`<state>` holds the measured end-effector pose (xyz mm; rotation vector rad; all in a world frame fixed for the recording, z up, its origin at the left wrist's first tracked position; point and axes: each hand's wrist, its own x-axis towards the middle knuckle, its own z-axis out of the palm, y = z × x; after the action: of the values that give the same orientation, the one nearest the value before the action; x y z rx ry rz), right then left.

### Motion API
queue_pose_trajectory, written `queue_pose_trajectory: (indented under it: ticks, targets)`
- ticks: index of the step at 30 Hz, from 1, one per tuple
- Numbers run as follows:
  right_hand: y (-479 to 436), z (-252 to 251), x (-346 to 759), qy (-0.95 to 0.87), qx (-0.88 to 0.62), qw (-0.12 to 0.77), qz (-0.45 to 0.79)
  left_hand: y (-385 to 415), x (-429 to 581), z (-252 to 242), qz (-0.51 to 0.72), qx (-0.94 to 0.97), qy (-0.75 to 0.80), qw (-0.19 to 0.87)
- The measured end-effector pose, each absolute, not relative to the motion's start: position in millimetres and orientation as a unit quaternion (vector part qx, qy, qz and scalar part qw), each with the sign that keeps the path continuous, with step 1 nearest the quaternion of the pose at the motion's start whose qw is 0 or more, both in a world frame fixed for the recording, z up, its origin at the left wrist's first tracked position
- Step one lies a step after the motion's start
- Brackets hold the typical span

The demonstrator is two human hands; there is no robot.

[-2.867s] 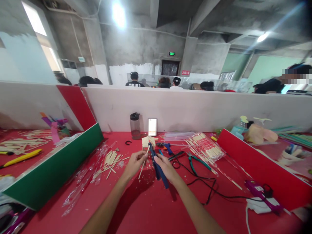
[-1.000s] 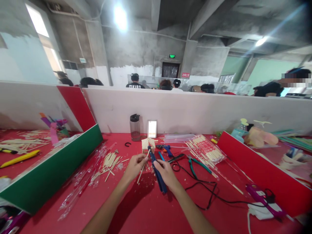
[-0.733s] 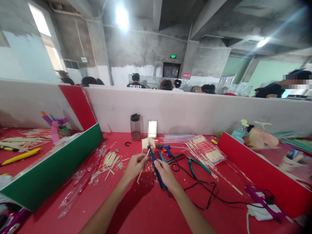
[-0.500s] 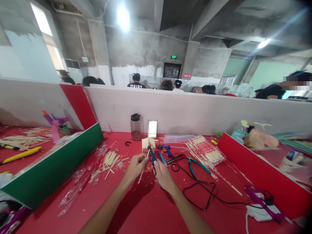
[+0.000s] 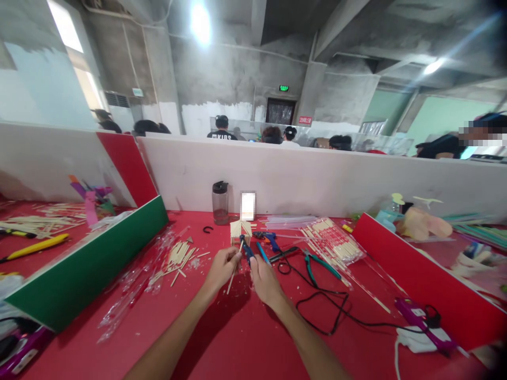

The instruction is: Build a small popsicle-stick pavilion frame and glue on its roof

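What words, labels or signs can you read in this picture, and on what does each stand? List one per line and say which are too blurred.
"KIDS", partly legible, in white on the back of a black T-shirt beyond the partition.
Green exit sign above the dark doorway: lit, too small to read.
Red sign beside the doorway: white characters, too blurred to read.
Red-and-white stick wrappers on the table: printing too small to read.

A person's black shirt (image 5: 222,135) reads "KIDS"; other signs are illegible.
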<state>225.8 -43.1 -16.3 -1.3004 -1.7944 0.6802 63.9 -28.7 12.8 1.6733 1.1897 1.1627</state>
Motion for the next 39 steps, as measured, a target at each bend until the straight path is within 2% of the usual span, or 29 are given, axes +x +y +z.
queue_pose_trajectory:
  ticks: [10, 16, 23, 30, 39]
  targets:
    - [-44, -14, 225, -0.724, -0.551, 0.351, 0.222, -28, 63, 8, 0.47, 0.662, 0.45, 0.371]
    - [-43, -21, 230, -0.741, -0.536, 0.324, 0.242, -34, 61, 23, 0.515, 0.636, 0.426, 0.384]
    - [-56, -1, 238, -0.757, -0.596, 0.213, 0.162, -32, 55, 25, 0.537, 0.609, 0.405, 0.419]
    - [-58, 5, 239, -0.749, -0.594, 0.256, 0.142, -28, 53, 20, 0.54, 0.593, 0.383, 0.458]
    - [-62, -13, 222, -0.784, -0.591, 0.18, 0.057, -34, 57, 25, 0.545, 0.563, 0.367, 0.502]
